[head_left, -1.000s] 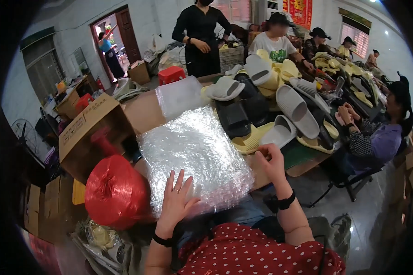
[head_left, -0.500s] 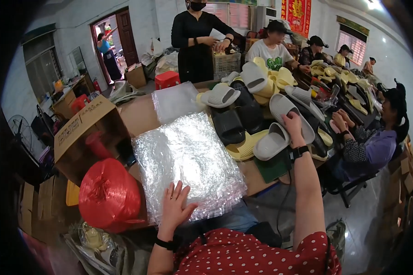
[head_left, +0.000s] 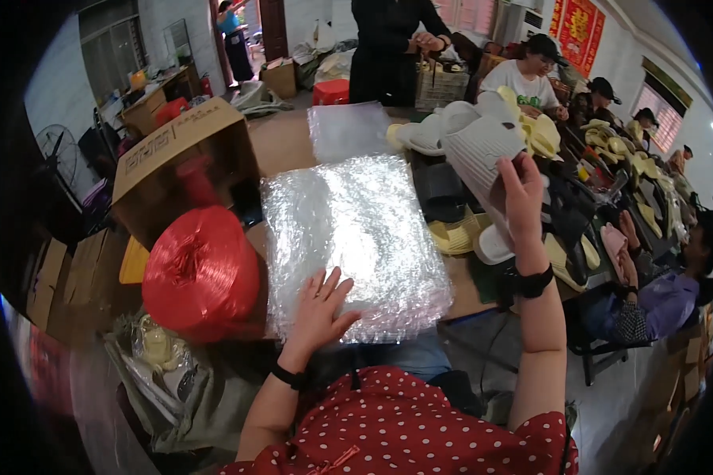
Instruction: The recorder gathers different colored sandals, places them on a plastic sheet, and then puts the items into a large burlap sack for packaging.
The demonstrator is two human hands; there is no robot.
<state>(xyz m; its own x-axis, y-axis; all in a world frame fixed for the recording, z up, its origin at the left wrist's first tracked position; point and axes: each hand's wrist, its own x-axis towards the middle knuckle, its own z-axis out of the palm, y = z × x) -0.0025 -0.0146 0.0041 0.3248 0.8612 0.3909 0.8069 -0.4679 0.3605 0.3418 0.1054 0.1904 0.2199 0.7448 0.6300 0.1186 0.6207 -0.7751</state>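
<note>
A stack of clear plastic bags (head_left: 356, 237) lies on the wooden table (head_left: 281, 142) in front of me. My left hand (head_left: 321, 305) rests flat on its near edge, fingers spread. My right hand (head_left: 523, 194) is raised above the table's right side and grips a white ribbed slipper (head_left: 483, 154) by its sole. Below it lie more slippers: black ones (head_left: 440, 190), yellow ones (head_left: 451, 236) and white ones (head_left: 495, 247).
A big red spool of plastic twine (head_left: 202, 273) stands at the table's left corner beside an open cardboard box (head_left: 182, 162). A second stack of bags (head_left: 348, 131) lies farther back. Several people sit along the right at a table heaped with slippers; one stands at the far end.
My right hand has gone from the bags' right edge out to the slipper pile and now lifts a white slipper. My left hand stays on the bags.
</note>
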